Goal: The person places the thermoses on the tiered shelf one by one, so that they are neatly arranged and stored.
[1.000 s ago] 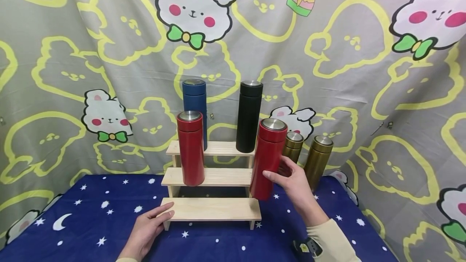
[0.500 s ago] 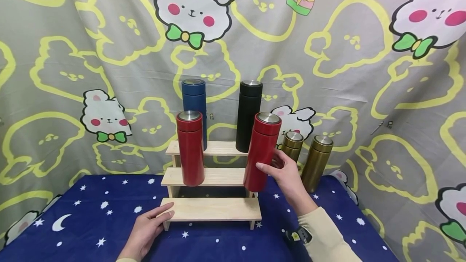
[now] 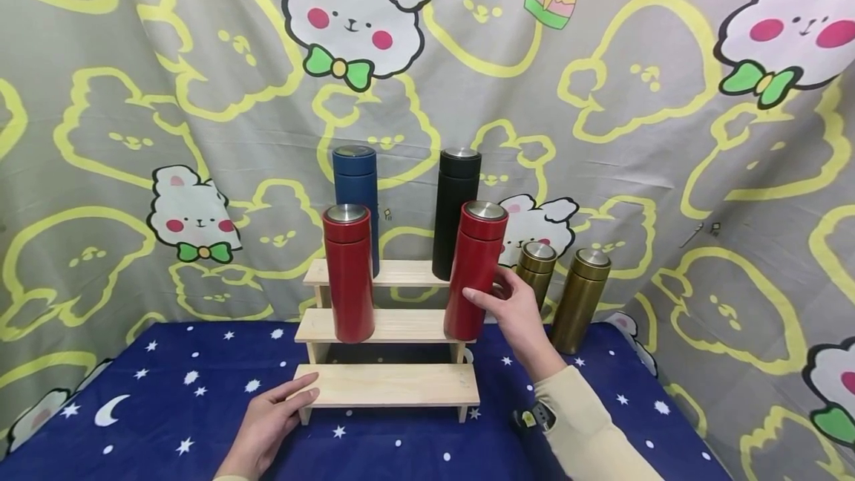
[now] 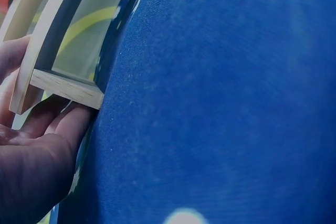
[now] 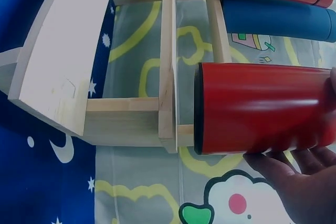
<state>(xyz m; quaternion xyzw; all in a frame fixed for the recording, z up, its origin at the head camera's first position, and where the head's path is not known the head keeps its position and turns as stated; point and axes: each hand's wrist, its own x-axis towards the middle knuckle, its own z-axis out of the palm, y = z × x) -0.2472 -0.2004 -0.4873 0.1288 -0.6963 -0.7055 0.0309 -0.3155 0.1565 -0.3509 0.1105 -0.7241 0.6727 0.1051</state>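
My right hand (image 3: 517, 314) holds a red thermos flask (image 3: 474, 273) with a steel-topped lid, upright at the right end of the middle step. In the right wrist view a narrow gap shows between the base of this flask (image 5: 262, 108) and the step board (image 5: 168, 77). The left hand (image 3: 270, 418) grips the left end of the lowest step of a three-tier wooden stand (image 3: 387, 384); in the left wrist view the fingers (image 4: 73, 124) reach under the board. Another red flask (image 3: 350, 280) stands at the left of the middle step.
A blue flask (image 3: 355, 177) and a black flask (image 3: 456, 199) stand on the top step. Two bronze flasks, one nearer (image 3: 582, 303) and one behind (image 3: 536, 266), are right of the stand on the dark blue starry cloth (image 3: 220, 399). A patterned curtain (image 3: 427, 117) hangs behind.
My right hand has carried the red flask left and towards the stand, from beside its right end to the middle step, and it is now more upright. The left hand has kept its place.
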